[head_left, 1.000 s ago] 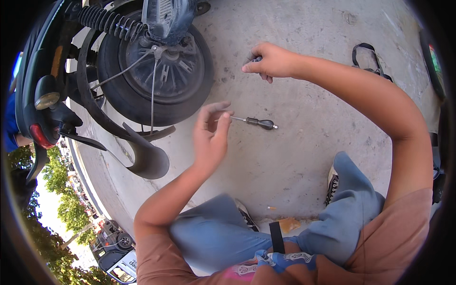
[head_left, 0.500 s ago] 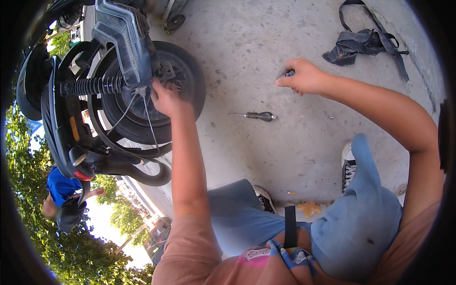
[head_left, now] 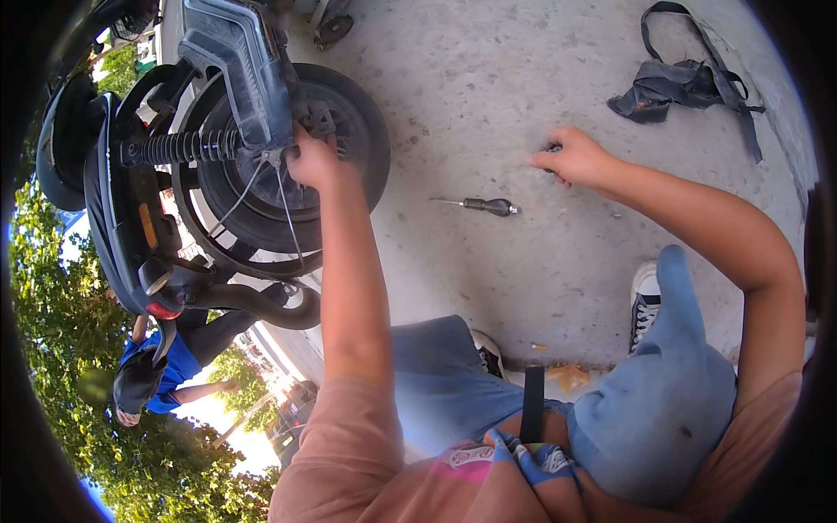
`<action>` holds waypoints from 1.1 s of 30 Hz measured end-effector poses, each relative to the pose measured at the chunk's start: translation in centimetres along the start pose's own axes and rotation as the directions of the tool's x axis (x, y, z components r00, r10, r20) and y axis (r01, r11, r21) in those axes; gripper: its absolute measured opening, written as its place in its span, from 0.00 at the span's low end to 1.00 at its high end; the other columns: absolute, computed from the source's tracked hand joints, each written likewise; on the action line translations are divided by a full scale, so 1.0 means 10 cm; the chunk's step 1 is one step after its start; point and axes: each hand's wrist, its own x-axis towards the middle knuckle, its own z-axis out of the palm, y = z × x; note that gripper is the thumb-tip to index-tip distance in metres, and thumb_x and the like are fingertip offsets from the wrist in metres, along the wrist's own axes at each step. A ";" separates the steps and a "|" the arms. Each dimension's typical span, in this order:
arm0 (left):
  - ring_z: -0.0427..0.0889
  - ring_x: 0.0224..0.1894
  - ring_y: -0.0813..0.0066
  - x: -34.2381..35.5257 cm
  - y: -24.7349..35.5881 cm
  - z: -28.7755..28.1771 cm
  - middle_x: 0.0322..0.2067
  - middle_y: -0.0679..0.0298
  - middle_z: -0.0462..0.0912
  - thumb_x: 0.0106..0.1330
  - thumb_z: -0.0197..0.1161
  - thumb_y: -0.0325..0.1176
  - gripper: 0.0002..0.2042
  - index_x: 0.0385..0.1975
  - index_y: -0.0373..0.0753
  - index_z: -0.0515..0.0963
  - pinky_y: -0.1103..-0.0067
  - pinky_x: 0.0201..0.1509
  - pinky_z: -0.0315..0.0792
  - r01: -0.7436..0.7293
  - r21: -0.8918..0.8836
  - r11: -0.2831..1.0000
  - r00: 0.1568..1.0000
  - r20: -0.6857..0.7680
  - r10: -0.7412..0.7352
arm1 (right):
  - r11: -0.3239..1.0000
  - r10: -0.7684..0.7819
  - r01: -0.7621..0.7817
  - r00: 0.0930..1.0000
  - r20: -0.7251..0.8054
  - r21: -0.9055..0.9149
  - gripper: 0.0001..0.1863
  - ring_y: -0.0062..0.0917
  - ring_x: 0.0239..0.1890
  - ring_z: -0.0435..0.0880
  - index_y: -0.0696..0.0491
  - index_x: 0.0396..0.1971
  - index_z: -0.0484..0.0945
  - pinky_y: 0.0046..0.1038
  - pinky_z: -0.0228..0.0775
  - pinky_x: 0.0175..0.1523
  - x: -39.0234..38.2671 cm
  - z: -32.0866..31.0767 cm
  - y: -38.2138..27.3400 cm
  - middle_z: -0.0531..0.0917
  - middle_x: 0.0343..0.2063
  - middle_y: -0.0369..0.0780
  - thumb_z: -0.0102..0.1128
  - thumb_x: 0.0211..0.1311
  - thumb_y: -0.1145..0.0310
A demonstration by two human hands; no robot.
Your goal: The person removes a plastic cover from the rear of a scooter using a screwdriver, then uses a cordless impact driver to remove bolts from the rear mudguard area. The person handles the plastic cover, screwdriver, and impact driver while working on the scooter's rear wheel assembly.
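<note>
At the hub of the black wheel (head_left: pixel 357 166), my left hand (head_left: pixel 314 157) has its fingers curled in beside the bracket where thin metal rods meet. What they grip is hidden. My right hand (head_left: pixel 571 157) is held above the concrete floor, closed on a small dark object (head_left: pixel 549 148) that I cannot make out clearly. A screwdriver (head_left: pixel 488 207) with a dark bulbous handle lies on the floor between the hands, its thin shaft toward the wheel. Around the wheel are a coil-spring shock (head_left: pixel 179 150) and a curved black fender (head_left: pixel 279 310) of a scooter.
A black bag with straps (head_left: pixel 663 87) lies at upper right on the concrete (head_left: pixel 453 70). Past the scooter, a person in blue (head_left: pixel 174 375) bends near trees (head_left: pixel 96 453). A small wheel (head_left: pixel 334 29) shows at the top. My feet and knees are at the lower edge.
My left hand has moved from near the screwdriver up to the wheel hub. My right hand appears farther right. The view has shifted, and the person in blue has come more into sight.
</note>
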 end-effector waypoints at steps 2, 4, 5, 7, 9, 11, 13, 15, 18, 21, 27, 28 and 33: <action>0.81 0.42 0.64 0.00 -0.08 -0.15 0.47 0.48 0.76 0.69 0.59 0.37 0.19 0.51 0.28 0.70 0.75 0.42 0.79 -0.105 0.033 0.994 0.989 0.111 0.100 | 1.000 0.008 -0.008 1.000 -0.023 0.006 0.18 0.22 0.17 0.73 0.62 0.31 0.76 0.28 0.67 0.22 -0.01 0.01 0.03 0.75 0.19 0.38 0.67 0.56 0.60; 0.82 0.43 0.63 -0.15 -0.16 -0.26 0.46 0.46 0.77 0.72 0.54 0.35 0.17 0.51 0.26 0.69 0.75 0.40 0.81 -0.148 0.010 0.989 0.979 0.141 0.145 | 1.000 0.025 -0.024 0.999 -0.040 0.017 0.18 0.22 0.17 0.73 0.61 0.32 0.76 0.28 0.67 0.22 -0.01 0.02 0.07 0.75 0.18 0.38 0.67 0.56 0.61; 0.83 0.41 0.65 -0.24 -0.18 -0.32 0.46 0.47 0.77 0.72 0.54 0.35 0.17 0.52 0.27 0.69 0.77 0.38 0.81 -0.119 0.023 0.993 0.983 0.140 0.115 | 0.999 0.034 -0.033 0.999 -0.042 0.017 0.17 0.22 0.17 0.74 0.62 0.32 0.76 0.28 0.67 0.22 0.00 0.01 0.08 0.75 0.18 0.38 0.67 0.56 0.61; 0.84 0.40 0.67 -0.36 -0.24 -0.40 0.49 0.48 0.77 0.72 0.55 0.34 0.16 0.53 0.30 0.70 0.82 0.32 0.78 -0.229 0.087 0.969 0.946 0.256 0.201 | 0.999 0.040 -0.039 0.998 -0.048 0.019 0.17 0.22 0.18 0.74 0.62 0.33 0.76 0.28 0.67 0.22 -0.01 0.00 0.09 0.76 0.18 0.38 0.67 0.56 0.61; 0.84 0.40 0.67 -0.38 -0.24 -0.41 0.52 0.49 0.76 0.71 0.55 0.33 0.15 0.53 0.32 0.71 0.83 0.31 0.77 -0.751 0.360 0.553 0.653 0.527 0.544 | 0.999 0.036 -0.035 0.998 -0.059 0.021 0.17 0.22 0.18 0.74 0.62 0.33 0.77 0.28 0.68 0.23 -0.02 0.02 0.06 0.76 0.19 0.38 0.66 0.55 0.61; 0.84 0.38 0.64 -0.39 -0.16 -0.25 0.55 0.53 0.75 0.67 0.58 0.35 0.15 0.50 0.35 0.74 0.78 0.32 0.77 -0.916 0.362 0.170 0.381 0.663 0.645 | 1.000 0.027 -0.026 0.997 -0.074 0.014 0.17 0.22 0.18 0.74 0.62 0.33 0.77 0.28 0.68 0.23 -0.02 0.02 0.04 0.76 0.19 0.38 0.66 0.55 0.61; 0.82 0.40 0.59 -0.29 0.00 -0.19 0.57 0.53 0.74 0.65 0.60 0.38 0.18 0.51 0.35 0.75 0.72 0.37 0.77 -0.874 0.441 -0.203 0.246 0.763 0.598 | 1.000 0.020 -0.020 0.997 -0.077 0.009 0.17 0.21 0.18 0.74 0.62 0.33 0.77 0.28 0.68 0.23 -0.02 0.03 0.03 0.77 0.19 0.38 0.66 0.55 0.62; 0.80 0.46 0.51 -0.32 0.06 -0.14 0.61 0.55 0.70 0.60 0.63 0.43 0.23 0.52 0.37 0.74 0.63 0.48 0.74 -0.803 0.512 -0.306 0.344 0.817 0.463 | 1.000 0.017 -0.017 0.998 -0.068 0.003 0.16 0.21 0.17 0.74 0.61 0.32 0.77 0.28 0.69 0.23 -0.01 0.03 0.01 0.76 0.18 0.37 0.66 0.55 0.62; 0.78 0.51 0.46 -0.48 0.16 -0.04 0.60 0.51 0.69 0.60 0.63 0.45 0.25 0.55 0.38 0.72 0.62 0.51 0.73 -0.721 0.693 -0.012 0.670 0.702 0.241 | 0.999 0.004 -0.001 0.998 -0.062 0.043 0.16 0.21 0.16 0.73 0.61 0.31 0.77 0.28 0.68 0.23 -0.03 0.04 0.00 0.75 0.17 0.37 0.66 0.55 0.62; 0.77 0.52 0.43 -0.48 0.16 0.02 0.59 0.46 0.69 0.60 0.63 0.47 0.28 0.57 0.38 0.69 0.61 0.52 0.73 -0.732 0.681 -0.003 0.644 0.693 0.324 | 0.999 0.007 -0.004 0.998 -0.069 0.045 0.15 0.21 0.16 0.73 0.60 0.30 0.77 0.28 0.67 0.22 -0.04 0.06 0.00 0.75 0.17 0.36 0.66 0.55 0.63; 0.77 0.53 0.46 -0.31 0.23 0.06 0.60 0.50 0.70 0.59 0.64 0.47 0.26 0.53 0.37 0.73 0.62 0.54 0.73 -0.667 0.741 -0.071 0.711 0.662 0.237 | 0.998 0.034 -0.029 0.996 -0.084 0.062 0.15 0.21 0.19 0.73 0.61 0.30 0.77 0.27 0.66 0.23 -0.07 0.05 0.01 0.76 0.20 0.37 0.66 0.54 0.63; 0.77 0.53 0.47 -0.30 0.23 0.03 0.60 0.52 0.70 0.59 0.64 0.47 0.25 0.52 0.37 0.74 0.62 0.54 0.73 -0.685 0.720 -0.109 0.695 0.691 0.199 | 0.997 0.037 -0.030 0.995 -0.088 0.073 0.15 0.21 0.19 0.73 0.61 0.31 0.77 0.27 0.66 0.23 -0.07 0.05 0.01 0.76 0.20 0.37 0.66 0.54 0.63; 0.78 0.52 0.49 -0.21 0.29 -0.09 0.62 0.56 0.69 0.60 0.63 0.45 0.18 0.44 0.38 0.79 0.65 0.52 0.74 -0.788 0.615 0.001 0.592 0.758 0.275 | 0.994 0.052 -0.043 0.995 -0.081 0.103 0.15 0.21 0.18 0.72 0.60 0.32 0.78 0.27 0.66 0.23 -0.10 0.03 -0.02 0.75 0.19 0.37 0.66 0.54 0.63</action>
